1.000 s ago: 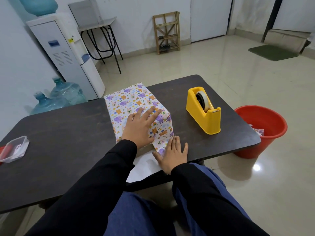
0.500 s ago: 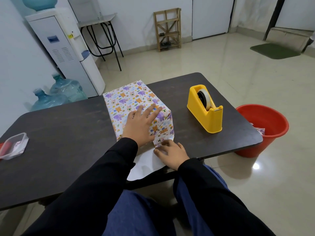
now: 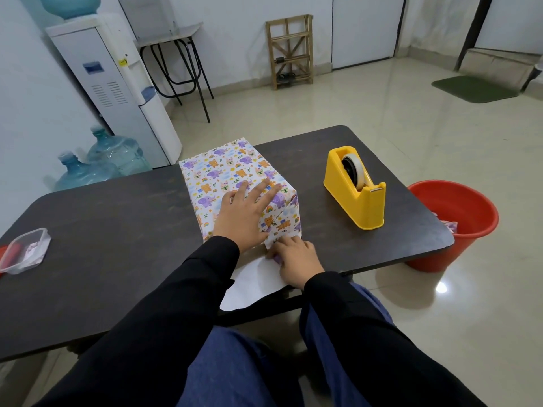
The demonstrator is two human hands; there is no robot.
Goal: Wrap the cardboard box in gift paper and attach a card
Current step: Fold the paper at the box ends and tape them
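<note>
Gift wrapping, near end flap being folded.

Cardboard box (image 3: 232,174) in gift paper (image 3: 249,284), mid-table (image 3: 102,245), tape dispenser (image 3: 357,189) to the right. Left hand (image 3: 244,215) flat and spread on top, pinning the wrap. Right hand (image 3: 295,259) curled at the near bottom corner, apparently pinching the flap; grip partly hidden. Best done by creasing tight against the box edge, keeping top pressure, then taping.

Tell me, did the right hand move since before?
Yes. The right hand curled from flat, sliding toward the patterned gift-wrapped box, pinching its bottom paper flap.
</note>
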